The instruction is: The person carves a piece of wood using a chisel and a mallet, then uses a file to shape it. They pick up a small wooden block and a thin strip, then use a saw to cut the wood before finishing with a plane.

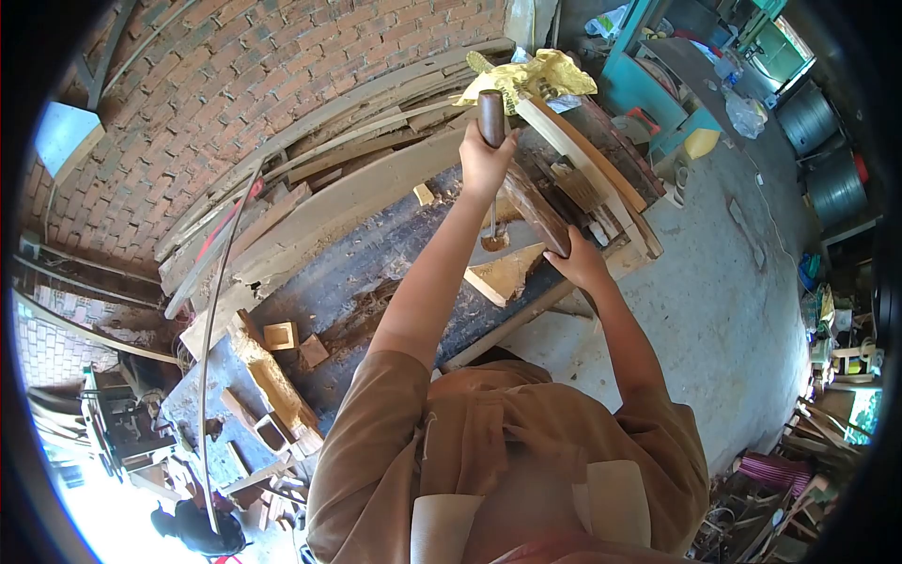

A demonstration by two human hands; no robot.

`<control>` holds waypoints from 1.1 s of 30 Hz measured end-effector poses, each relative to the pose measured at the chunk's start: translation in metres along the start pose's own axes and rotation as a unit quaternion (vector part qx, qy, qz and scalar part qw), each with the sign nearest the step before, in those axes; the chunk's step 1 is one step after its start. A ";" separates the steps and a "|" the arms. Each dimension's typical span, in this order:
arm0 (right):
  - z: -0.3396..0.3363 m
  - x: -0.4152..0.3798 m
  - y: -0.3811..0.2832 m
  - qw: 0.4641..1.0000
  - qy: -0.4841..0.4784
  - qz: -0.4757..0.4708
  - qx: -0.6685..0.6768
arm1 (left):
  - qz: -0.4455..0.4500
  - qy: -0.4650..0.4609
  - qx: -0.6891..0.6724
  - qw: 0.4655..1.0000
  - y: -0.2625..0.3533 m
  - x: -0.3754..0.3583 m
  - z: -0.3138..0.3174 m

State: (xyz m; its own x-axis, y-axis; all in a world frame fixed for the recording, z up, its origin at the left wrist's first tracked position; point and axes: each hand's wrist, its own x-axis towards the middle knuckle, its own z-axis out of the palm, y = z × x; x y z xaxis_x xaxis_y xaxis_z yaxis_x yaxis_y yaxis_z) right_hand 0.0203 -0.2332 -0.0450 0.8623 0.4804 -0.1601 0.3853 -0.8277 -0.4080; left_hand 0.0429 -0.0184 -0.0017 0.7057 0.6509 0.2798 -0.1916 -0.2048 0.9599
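My left hand point(487, 162) is wrapped round the dark wooden handle of a chisel point(490, 115), held upright over the bench. Its thin metal shank runs down to a hollow with shavings in a pale wood block point(505, 274); whether the tip touches the wood is hard to tell. My right hand point(581, 263) grips the near end of a dark wooden club point(537, 209), a mallet-like piece. The club slants up and left, its far end close beside my left hand and partly hidden.
Long planks point(376, 183) lie along the brick wall point(310, 56) behind the bench point(315, 291). Carved wood pieces point(268, 376) and a small square block point(280, 336) sit at left. A yellow bag point(536, 77) lies on boards at the far end. Concrete floor point(723, 310) stretches right.
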 end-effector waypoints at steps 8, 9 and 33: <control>-0.098 0.025 -0.005 0.968 0.017 0.000 0.250 | 0.059 -0.041 0.043 0.996 0.009 -0.012 0.006; -0.111 0.041 0.005 0.957 0.042 -0.040 0.283 | 0.054 -0.052 0.043 0.996 0.009 -0.013 0.008; -0.253 0.033 -0.082 0.976 0.000 -0.205 0.078 | 0.117 -0.062 0.011 0.991 0.004 -0.023 0.003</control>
State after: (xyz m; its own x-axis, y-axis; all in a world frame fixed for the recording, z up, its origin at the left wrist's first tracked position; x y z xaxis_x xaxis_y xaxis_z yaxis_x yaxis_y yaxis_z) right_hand 0.1002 -0.2229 0.2104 0.6463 0.7617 0.0453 0.6433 -0.5120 -0.5691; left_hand 0.0279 -0.0364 -0.0043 0.7220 0.4901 0.4884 -0.3460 -0.3556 0.8683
